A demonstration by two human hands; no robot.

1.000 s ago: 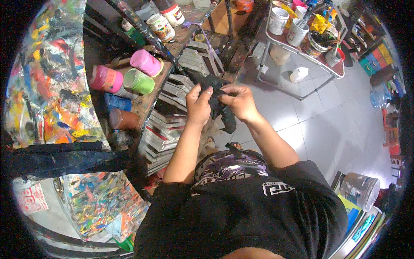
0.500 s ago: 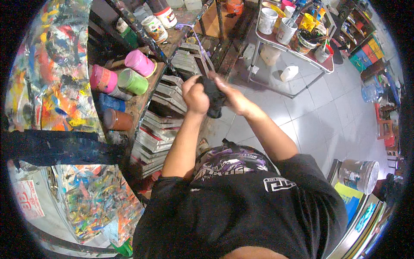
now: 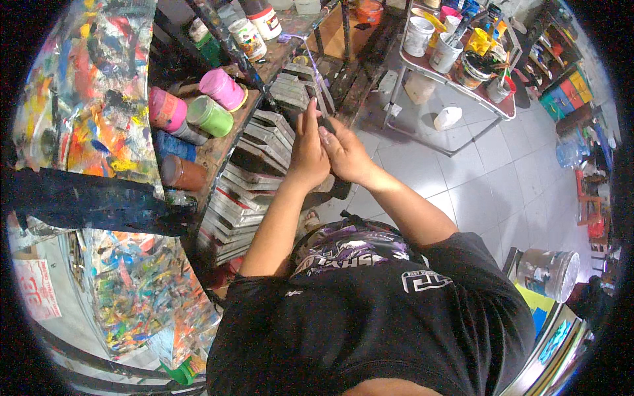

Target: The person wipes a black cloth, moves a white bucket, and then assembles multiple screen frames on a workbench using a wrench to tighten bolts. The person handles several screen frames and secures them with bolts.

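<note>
My two hands are brought together in front of my body, palms facing, with a black cloth pressed between them. Straight fingers point away from me on my left hand (image 3: 308, 150). My right hand (image 3: 348, 156) lies against it, its fingers bent over toward the left palm. Most of the cloth is hidden by the hands; a dark end of the black cloth (image 3: 341, 189) hangs out below the right wrist, and a bit shows between the fingers.
Stacked grey frames (image 3: 241, 191) stand beneath my left forearm. On the wooden shelf (image 3: 224, 146) are pink, green and brown paint tubs. A paint-smeared board (image 3: 99, 86) rises at far left. Ahead right, a small table (image 3: 422, 65) carries paint pots. A clear tub (image 3: 545, 267) sits at right.
The hands have closed together over the black cloth, which showed more openly before. My left hand's curled fingers have straightened. The whole view has shifted slightly.
</note>
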